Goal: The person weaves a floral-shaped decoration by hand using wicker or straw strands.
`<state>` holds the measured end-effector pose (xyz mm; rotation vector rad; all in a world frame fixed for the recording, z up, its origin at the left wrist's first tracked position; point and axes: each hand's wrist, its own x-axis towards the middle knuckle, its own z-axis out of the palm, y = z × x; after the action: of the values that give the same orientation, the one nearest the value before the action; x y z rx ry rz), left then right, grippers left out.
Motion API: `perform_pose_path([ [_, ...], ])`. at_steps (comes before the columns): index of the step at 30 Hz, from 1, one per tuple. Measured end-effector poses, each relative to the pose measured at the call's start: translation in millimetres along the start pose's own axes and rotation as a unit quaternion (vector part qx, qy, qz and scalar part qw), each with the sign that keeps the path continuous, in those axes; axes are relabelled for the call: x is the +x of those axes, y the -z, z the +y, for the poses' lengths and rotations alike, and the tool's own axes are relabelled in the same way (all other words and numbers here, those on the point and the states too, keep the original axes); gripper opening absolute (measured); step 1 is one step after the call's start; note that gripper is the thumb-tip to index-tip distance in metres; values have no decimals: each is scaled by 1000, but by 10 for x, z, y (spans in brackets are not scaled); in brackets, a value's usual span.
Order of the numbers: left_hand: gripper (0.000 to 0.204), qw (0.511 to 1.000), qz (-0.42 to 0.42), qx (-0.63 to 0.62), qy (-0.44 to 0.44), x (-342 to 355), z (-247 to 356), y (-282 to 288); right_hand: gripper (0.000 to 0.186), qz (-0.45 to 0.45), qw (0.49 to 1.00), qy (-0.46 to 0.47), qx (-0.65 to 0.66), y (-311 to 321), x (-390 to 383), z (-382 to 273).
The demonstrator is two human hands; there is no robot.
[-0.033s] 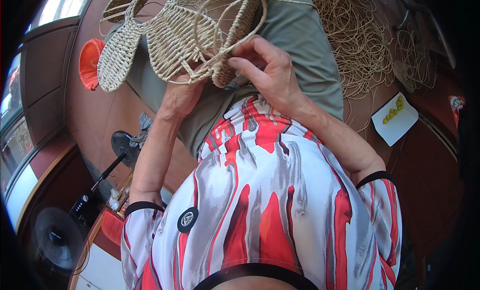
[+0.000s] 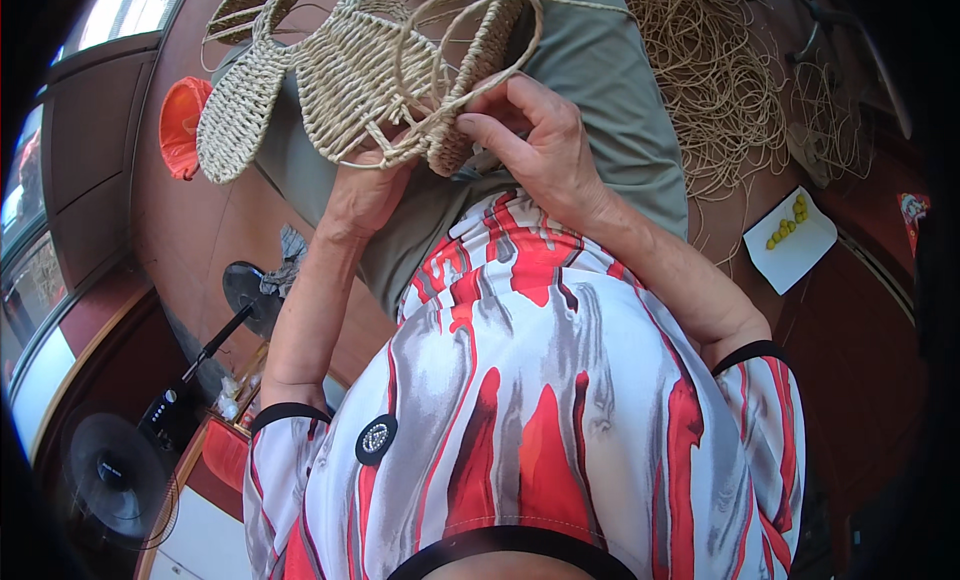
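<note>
Two bare hands worked on one woven straw piece (image 2: pixel 368 68) at the upper middle of the frame.
Both arms reached up. The left hand (image 2: pixel 370 192) held the piece from below, fingers mostly hidden. The right hand (image 2: pixel 548 145) curled by its lower right edge, thumb and pointing finger close together; I could not tell if they pinched anything. Since the earlier frame, the hands had hardly moved, but the big cord loop (image 2: pixel 541 25) had slipped slightly right.

the woven piece (image 2: pixel 365 65) is rough, matt cord, the trousers (image 2: pixel 590 80) smoother matt cloth.
</note>
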<state>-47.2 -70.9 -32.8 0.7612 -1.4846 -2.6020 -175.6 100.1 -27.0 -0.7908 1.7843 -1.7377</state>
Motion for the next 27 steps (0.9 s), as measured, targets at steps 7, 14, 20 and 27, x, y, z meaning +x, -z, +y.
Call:
perform_pose_path([
  [7,39,1000,-9,1,23,-69,59,-78,15,-4,1000,16,-9,36,71,70],
  [14,38,994,10,101,29,-76,55,-86,14,-3,999,26,-46,8,80,93],
  [20,36,998,3,-69,-1,-54,-21,-73,14,-1,999,18,-44,-21,114,91],
  [27,39,999,-17,-41,18,-51,21,-98,12,-14,1000,-8,-20,72,-10,-11],
])
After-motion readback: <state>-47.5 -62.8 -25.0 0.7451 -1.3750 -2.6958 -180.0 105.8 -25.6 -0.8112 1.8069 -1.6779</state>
